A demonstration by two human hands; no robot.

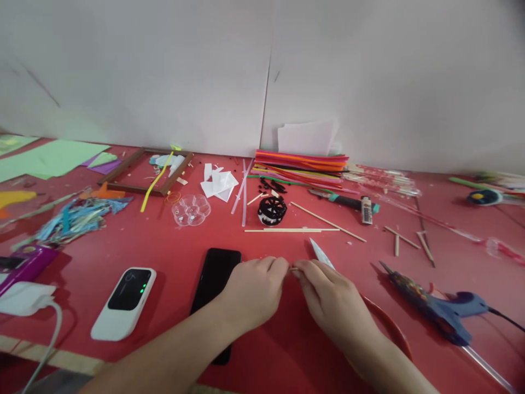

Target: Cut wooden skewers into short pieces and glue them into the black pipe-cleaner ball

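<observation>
My left hand (254, 290) and my right hand (332, 301) meet at the fingertips above the red table (172, 246). Both pinch a small thin wooden stick piece (294, 268) between them. A pointed blade-like tip (320, 254), perhaps scissors, pokes out from behind my right hand's fingers. A black phone (215, 279) lies flat just left of my left hand. A red ring-shaped rim (389, 325) curves under my right wrist.
A blue glue gun (435, 306) lies to the right. Long wooden sticks (292, 230), a black wheel (272, 210), a clear plastic flower dish (191, 210), coloured pipe cleaners (301, 167), a wooden frame (143, 171) and a white pocket router (123, 301) are spread about.
</observation>
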